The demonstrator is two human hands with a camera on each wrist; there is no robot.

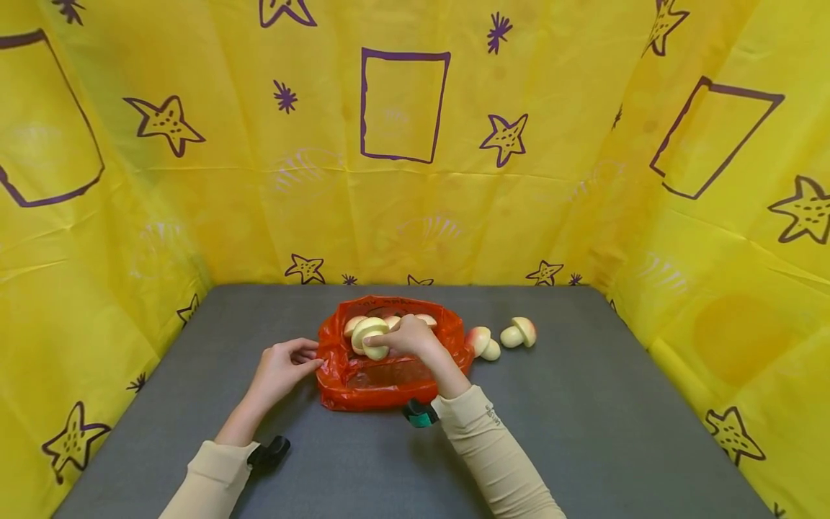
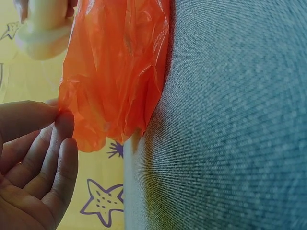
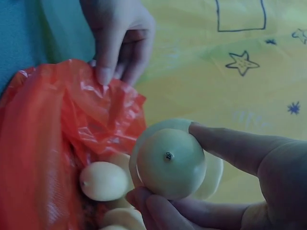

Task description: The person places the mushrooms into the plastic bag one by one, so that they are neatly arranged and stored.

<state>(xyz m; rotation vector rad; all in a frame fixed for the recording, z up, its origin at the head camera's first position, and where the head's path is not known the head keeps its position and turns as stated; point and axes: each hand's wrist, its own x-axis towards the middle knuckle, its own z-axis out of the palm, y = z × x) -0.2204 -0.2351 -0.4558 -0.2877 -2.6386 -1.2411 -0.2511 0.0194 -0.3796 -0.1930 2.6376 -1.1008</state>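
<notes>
An orange-red plastic bag lies with its mouth spread wide on the table. My left hand pinches the bag's left rim between thumb and fingertips, as the left wrist view shows at the thin film. Over the opening, my right hand grips a pale toy mushroom. In the right wrist view its round stem end faces the camera, with thumb and fingers on opposite sides of the cap. Several similar mushrooms sit inside the bag, partly hidden by the held one and the hand.
Two more mushrooms with reddish caps lie on the table right of the bag: one close beside it, the other a little farther right. Yellow patterned cloth rises behind and on both sides of the grey table.
</notes>
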